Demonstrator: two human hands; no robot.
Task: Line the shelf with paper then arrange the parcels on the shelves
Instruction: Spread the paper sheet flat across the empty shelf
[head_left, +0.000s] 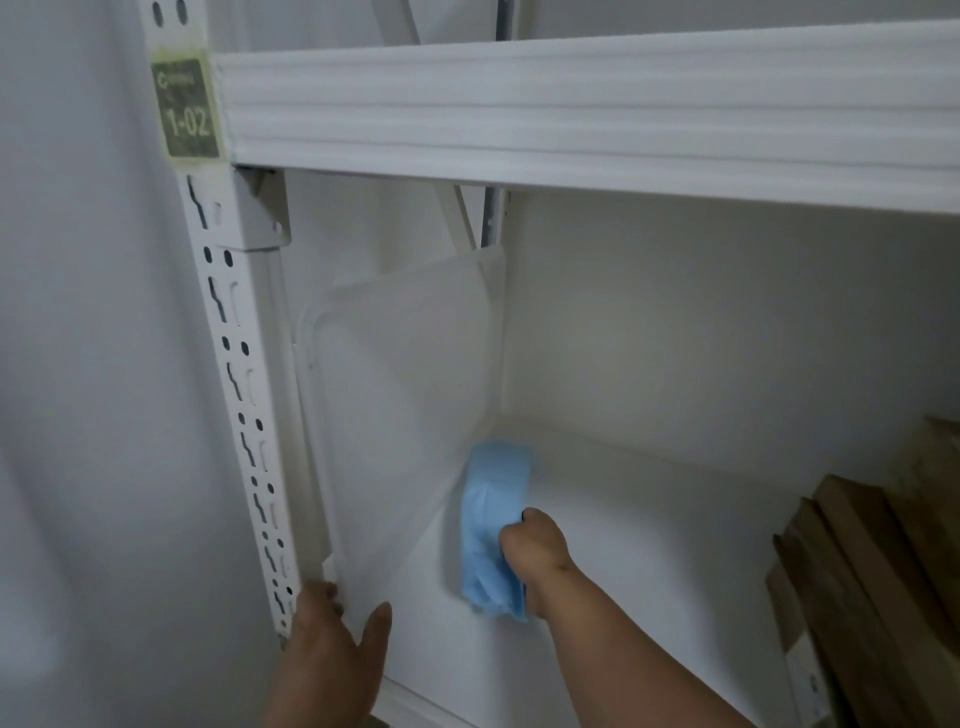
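A white sheet of lining paper (400, 374) stands curled up against the left side of the shelf bay, its lower part lying on the white shelf board (649, 519). My left hand (332, 649) grips the sheet's near lower corner at the shelf front, thumb on top. My right hand (535, 551) is closed around a blue cloth (493, 519) and presses it on the paper along the fold at the shelf's left side. Brown cardboard parcels (883, 571) lie stacked on the same shelf at the far right.
A white perforated upright (244, 395) with a green label reading 1-02 (187, 109) frames the left side. The ribbed front beam of the shelf above (571, 119) hangs overhead. A white wall closes the back.
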